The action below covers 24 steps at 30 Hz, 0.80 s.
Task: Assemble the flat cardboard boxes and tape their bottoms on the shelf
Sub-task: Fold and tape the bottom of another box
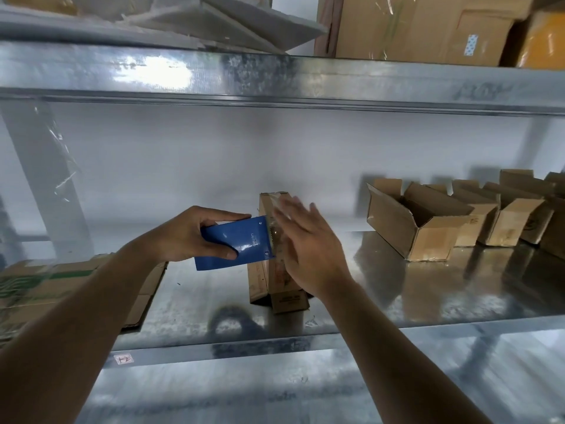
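- The metal shelf [397, 304] carried everything; an upper shelf [275, 75] held big cartons [412, 29].
- Flat cardboard [61, 289] lay at the left end of the shelf.
- Four or more assembled boxes [412, 221] stood in a row at the right rear, flaps up (the far ones ran out of view).
- The box [263, 280] being taped stood on end near the shelf's middle, well apart from the row, its bottom turned toward the person, clear tape running along it.
- The right hand [308, 249] lay flat against that taped face, fingers straight, blurred, grasping nothing.
- The left hand [195, 234] had its grip curled round a blue tape cutter [235, 243], thumb below and fingers on top.
- The cutter's toothed edge touched the box's left side, just beside the right hand.
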Tool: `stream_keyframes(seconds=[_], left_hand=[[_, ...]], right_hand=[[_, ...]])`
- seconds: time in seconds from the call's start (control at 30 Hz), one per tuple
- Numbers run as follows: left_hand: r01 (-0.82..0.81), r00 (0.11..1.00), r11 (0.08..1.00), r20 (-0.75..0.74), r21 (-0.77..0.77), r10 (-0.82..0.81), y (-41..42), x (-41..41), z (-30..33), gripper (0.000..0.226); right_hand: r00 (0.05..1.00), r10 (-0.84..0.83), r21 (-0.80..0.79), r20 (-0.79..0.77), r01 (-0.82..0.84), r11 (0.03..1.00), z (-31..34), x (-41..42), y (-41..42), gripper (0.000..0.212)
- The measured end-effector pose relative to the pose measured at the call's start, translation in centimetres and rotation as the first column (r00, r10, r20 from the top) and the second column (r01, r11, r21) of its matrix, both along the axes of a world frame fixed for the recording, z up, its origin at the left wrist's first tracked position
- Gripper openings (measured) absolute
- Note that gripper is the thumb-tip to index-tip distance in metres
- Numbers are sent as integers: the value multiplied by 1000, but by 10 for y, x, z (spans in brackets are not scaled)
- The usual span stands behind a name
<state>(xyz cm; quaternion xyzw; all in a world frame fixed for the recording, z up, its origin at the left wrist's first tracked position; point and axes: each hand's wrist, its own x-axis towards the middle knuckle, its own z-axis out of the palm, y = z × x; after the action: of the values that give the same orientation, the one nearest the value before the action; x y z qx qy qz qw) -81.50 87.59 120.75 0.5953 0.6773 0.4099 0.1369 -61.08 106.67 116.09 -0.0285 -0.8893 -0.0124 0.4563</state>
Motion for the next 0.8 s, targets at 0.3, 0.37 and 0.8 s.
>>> stream_keyframes(seconds=[0.3, 0.37, 0.8], left_hand=[[-44, 999, 999, 23, 4, 44, -7, -6, -8, 70], [-63, 998, 998, -3, -16, 63, -7, -5, -6, 69], [-243, 962, 967, -149, -80, 230, -6, 1, 0, 63]], right_hand=[[987, -54, -138, 153, 75, 988, -13, -10, 3, 48], [982, -74, -133, 174, 98, 986, -12, -13, 1, 47], [977, -186, -275, 104, 208, 939, -12, -30, -17, 34]])
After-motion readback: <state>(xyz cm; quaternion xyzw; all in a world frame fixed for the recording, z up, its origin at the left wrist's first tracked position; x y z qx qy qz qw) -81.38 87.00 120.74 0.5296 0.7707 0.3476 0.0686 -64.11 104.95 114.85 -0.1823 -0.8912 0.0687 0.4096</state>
